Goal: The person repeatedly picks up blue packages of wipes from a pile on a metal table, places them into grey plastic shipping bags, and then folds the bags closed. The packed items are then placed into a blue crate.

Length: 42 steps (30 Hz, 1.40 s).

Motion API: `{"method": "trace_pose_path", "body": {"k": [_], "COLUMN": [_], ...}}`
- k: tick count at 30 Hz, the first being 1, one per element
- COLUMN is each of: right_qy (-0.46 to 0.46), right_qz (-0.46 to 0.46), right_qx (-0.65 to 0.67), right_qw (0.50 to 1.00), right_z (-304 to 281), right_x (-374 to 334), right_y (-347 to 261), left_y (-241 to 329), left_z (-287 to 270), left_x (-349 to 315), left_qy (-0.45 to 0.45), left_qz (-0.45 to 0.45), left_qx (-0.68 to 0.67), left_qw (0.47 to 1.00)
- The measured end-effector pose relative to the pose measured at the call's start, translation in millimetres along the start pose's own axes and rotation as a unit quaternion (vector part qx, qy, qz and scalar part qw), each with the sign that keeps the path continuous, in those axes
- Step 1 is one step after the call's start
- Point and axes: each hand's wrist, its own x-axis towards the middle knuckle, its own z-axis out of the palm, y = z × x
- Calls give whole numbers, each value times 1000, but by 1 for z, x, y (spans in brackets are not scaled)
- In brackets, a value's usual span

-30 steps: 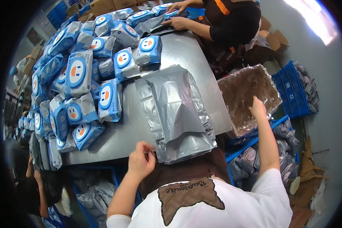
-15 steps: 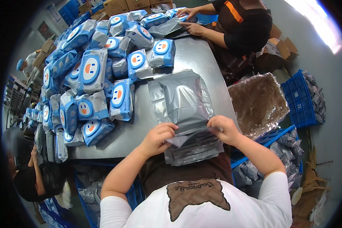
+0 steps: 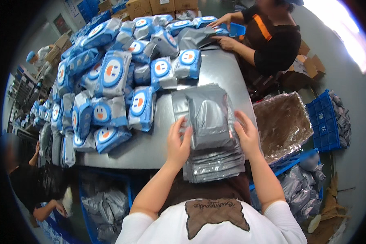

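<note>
A grey plastic mailing bag (image 3: 210,118) lies before me with a bulge in its middle, so something seems to be inside; its contents are hidden. Beneath it, overhanging the near table edge, is a stack of flat grey mailing bags (image 3: 215,167). My left hand (image 3: 179,141) is at the bag's left edge, fingers up and thumb apart. On the other side my right hand (image 3: 247,135) stands with its fingers spread beside the right edge. Neither hand grips anything. Left of the bags, white and blue wipes packs (image 3: 142,106) are heaped on the metal table (image 3: 162,140).
Across the table a co-worker (image 3: 268,44) handles another grey bag (image 3: 195,37). To the right are a foil-lined carton (image 3: 280,122), a blue crate (image 3: 323,122) and a crate of filled grey bags (image 3: 299,183). Another person (image 3: 32,183) is at the left; filled bags (image 3: 105,209) lie below the table.
Both hands have let go of the bag's near edge, which they pinched, and have moved forward to its sides. The raised near flap now lies flat. The whole view has shifted slightly.
</note>
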Motion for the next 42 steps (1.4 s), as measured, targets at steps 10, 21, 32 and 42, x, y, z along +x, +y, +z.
{"method": "trace_pose_path", "body": {"k": [10, 21, 32, 42], "right_qy": [-272, -287, -277, -150], "right_qz": [-173, -442, -280, 241], "right_qx": [118, -182, -312, 379], "right_qw": [939, 830, 864, 881], "right_z": [72, 285, 287, -18], "right_x": [-48, 59, 58, 12], "right_y": [-85, -133, -170, -83], "left_y": [-5, -80, -37, -23], "left_z": [-44, -329, -142, -20], "left_x": [-57, -257, -99, -34], "left_qy": [-59, 726, 131, -107], "left_qz": [-95, -82, -52, 215], "left_qx": [-199, -448, 26, 345], "left_qw": [974, 516, 990, 908]}}
